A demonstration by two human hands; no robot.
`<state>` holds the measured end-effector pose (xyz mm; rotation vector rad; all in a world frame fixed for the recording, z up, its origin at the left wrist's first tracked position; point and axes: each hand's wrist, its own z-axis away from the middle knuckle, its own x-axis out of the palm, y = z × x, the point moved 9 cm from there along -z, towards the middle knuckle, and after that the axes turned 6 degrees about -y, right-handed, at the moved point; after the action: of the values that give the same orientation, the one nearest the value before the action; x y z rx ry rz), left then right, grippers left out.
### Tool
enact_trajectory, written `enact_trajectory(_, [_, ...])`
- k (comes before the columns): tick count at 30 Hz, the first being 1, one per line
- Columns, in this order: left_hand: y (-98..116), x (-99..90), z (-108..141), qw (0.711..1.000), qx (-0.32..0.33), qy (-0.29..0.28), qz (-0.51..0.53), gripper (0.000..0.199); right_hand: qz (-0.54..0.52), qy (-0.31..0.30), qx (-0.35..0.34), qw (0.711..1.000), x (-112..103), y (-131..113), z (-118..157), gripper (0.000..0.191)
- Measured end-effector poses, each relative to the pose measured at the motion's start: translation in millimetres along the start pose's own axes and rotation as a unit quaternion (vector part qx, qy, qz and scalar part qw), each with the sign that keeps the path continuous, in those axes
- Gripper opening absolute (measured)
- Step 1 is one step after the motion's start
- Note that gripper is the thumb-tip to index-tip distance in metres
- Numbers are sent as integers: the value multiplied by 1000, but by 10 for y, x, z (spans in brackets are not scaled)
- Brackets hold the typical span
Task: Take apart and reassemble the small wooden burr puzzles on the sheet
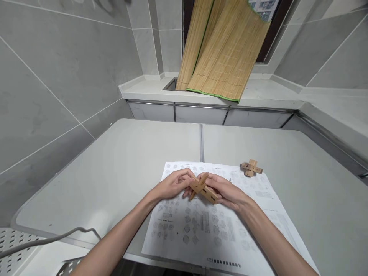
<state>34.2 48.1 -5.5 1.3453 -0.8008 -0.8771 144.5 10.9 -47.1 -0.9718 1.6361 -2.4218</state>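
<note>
While both hands are meeting above the printed sheet (186,245), the wooden puzzle pieces (203,188) are lying between the left fingers (188,180) and right fingers (217,183), pinched at both ends; the dark mark is possibly reading "3".

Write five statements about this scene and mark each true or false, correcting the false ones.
1. The left hand and right hand both touch the held wooden pieces. True.
2. The paper sheet is blank. False: the paper sheet bears printed figures.
3. The separate wooden assembly is nearer the left hand. False: the separate wooden assembly is nearer the right.
4. The grey cable is on the left side. True.
5. The window is fully uncovered. False: a bamboo blind covers part.
</note>
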Motion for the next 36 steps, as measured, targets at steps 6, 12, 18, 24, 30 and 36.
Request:
enact_trajectory(6, [16, -11, -5, 998, 20, 8, 56, 35, -32, -44, 30, 998, 76, 19, 25, 39])
enact_trajectory(12, [81, -112, 7, 997, 37, 46, 48, 38, -46, -88, 14, 995, 157, -64, 41, 35])
enact_trajectory(18, [-64, -235, -13, 993, 17, 100, 55, 42, -43, -27, -38, 998, 122, -193, 47, 36])
enact_trajectory(24, [-153, -493, 13, 972, 38, 201, 118, 41, -28, 168, -158, 973, -269, -427, 153, 37])
enact_trajectory(30, [-141, -515, 28, 970, 35, 208, 124, 36, -3, 365, -265, 893, -660, -521, 418, 36])
enact_trajectory(36, [-139, -517, 28, 971, 33, 203, 120, 35, -18, 449, -283, 848, -812, -442, 548, 39])
